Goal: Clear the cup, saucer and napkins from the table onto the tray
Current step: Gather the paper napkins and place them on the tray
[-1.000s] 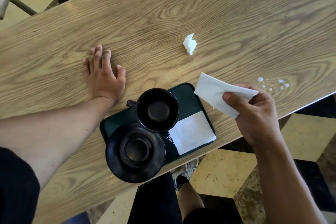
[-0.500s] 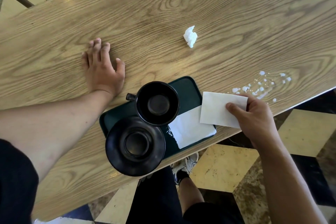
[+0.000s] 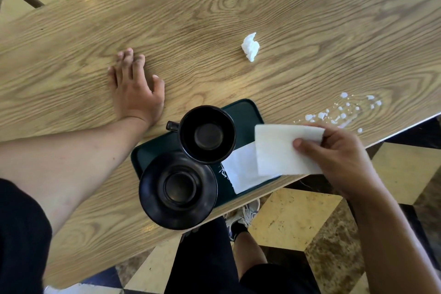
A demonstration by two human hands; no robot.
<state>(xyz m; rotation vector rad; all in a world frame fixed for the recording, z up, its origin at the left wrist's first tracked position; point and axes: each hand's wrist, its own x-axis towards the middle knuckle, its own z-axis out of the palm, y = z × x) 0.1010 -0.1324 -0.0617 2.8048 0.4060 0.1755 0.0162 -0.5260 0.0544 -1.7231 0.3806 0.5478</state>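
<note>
Napkins are the step in hand: the right hand (image 3: 343, 157) pinches a flat napkin (image 3: 284, 150) between thumb and fingers, holding it over the tray's (image 3: 241, 112) right end, where it overlaps a second napkin (image 3: 243, 174) that already lies on the tray by the near edge of the table (image 3: 214, 19). The cup (image 3: 207, 135) stands on the tray, empty as far as one can see, and the saucer (image 3: 177, 190) sits at the tray's near left corner, overhanging it toward the table's near edge. A wad (image 3: 250, 46) of crumpled paper lies out on the table, well apart from the tray toward the far side, and a spill (image 3: 343, 112) of white drops sits by the table's near right edge. The left hand (image 3: 134, 88) lies flat and open on the table, left of the tray, holding nothing. Next, I judge, the held napkin needs lowering onto the tray and letting go; then a reach past the cup for the wad.
</note>
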